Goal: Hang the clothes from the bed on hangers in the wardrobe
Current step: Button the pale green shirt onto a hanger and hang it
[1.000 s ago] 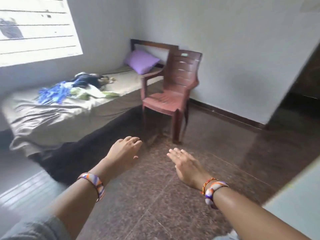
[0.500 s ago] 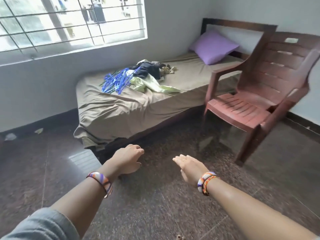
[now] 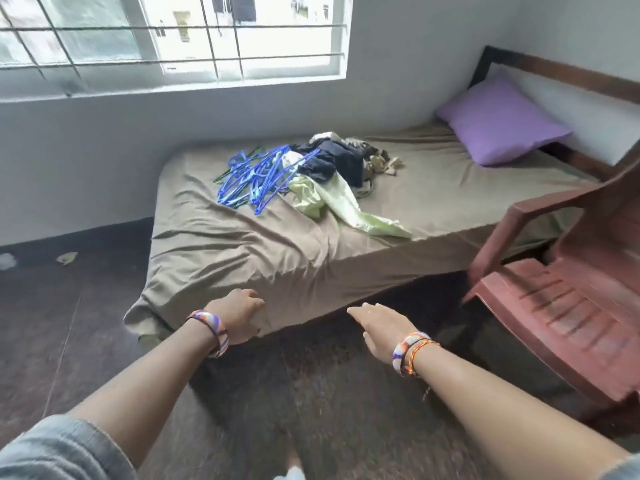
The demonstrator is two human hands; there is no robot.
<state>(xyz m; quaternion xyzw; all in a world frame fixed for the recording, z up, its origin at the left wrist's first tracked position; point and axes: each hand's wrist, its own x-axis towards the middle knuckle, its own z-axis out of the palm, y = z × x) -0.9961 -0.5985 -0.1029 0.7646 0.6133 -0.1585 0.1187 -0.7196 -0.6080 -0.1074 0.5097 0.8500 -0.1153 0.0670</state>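
Observation:
A low bed [image 3: 263, 261] with an olive sheet stands under the window. On it lies a heap of blue plastic hangers [image 3: 252, 180], and right beside them a pile of clothes: a dark navy garment [image 3: 337, 164], a pale green one [image 3: 337, 206] and some patterned pieces [image 3: 379, 161]. My left hand [image 3: 239, 315] hangs in front of the bed's near corner, fingers loosely curled, holding nothing. My right hand [image 3: 379, 329] is stretched out flat over the floor, empty. Both hands are well short of the clothes. No wardrobe is in view.
A reddish-brown plastic chair [image 3: 568, 306] stands close on the right, against the bed's side. A purple pillow [image 3: 502, 121] leans at the headboard. A barred window [image 3: 173, 39] is above the bed. Small scraps [image 3: 65, 258] lie on the dark floor at left.
The view has swung left and closer to the bed; the bed now fills the middle and the chair has slid to the right edge. My hands stay out in front, empty.

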